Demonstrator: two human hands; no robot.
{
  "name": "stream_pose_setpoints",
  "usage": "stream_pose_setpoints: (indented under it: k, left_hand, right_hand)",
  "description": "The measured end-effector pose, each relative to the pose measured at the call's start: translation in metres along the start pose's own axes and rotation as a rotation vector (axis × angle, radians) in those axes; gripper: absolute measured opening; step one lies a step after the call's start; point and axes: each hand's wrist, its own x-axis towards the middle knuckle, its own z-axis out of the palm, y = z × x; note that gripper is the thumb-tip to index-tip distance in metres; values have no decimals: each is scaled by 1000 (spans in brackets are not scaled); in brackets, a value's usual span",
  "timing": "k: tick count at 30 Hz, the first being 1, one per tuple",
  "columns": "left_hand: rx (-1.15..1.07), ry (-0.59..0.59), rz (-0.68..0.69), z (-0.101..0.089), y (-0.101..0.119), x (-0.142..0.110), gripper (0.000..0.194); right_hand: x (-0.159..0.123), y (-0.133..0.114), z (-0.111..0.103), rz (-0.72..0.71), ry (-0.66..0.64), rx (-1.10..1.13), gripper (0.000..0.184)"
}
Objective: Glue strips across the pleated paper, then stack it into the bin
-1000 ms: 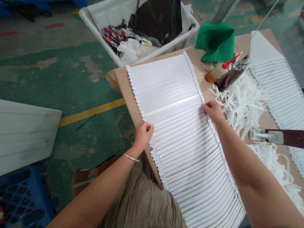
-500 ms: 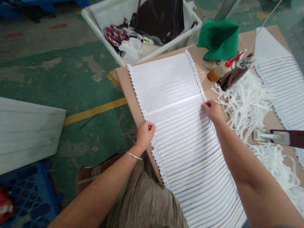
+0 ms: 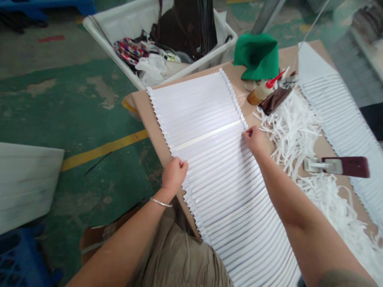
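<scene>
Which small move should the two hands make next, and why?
Probably a gentle outward pull with the left hand and right hand, to straighten the white strips: the fingers are pinched at opposite side edges, and the rows run across from one side to the other.

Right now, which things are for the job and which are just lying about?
For the job:
ribbed white sheet, between left hand and right hand
table under it
maybe the loose white strips

Seemingly just lying about:
green cloth
white bin

Silver bangle (image 3: 160, 202) — wrinkled olive-brown clothing (image 3: 185, 255)
</scene>
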Motion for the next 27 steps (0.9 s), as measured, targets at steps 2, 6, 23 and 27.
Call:
stream_pose_setpoints:
  k: [2, 6, 23, 27]
  left_hand:
    - [42, 5, 19, -5, -3, 0, 26]
    - [-25, 26, 113, -14, -14, -10, 22]
    - [-247, -191, 318, -4, 19, -49, 16]
    - [-259, -216, 315, -2, 17, -54, 17]
  right_hand:
    - [2, 12, -3, -18, 85, -31, 20]
    - [12, 54, -19, -65, 270, -219, 33]
    - [8, 77, -44, -302, 136, -436, 29]
    - [10, 73, -39, -289, 45, -523, 32]
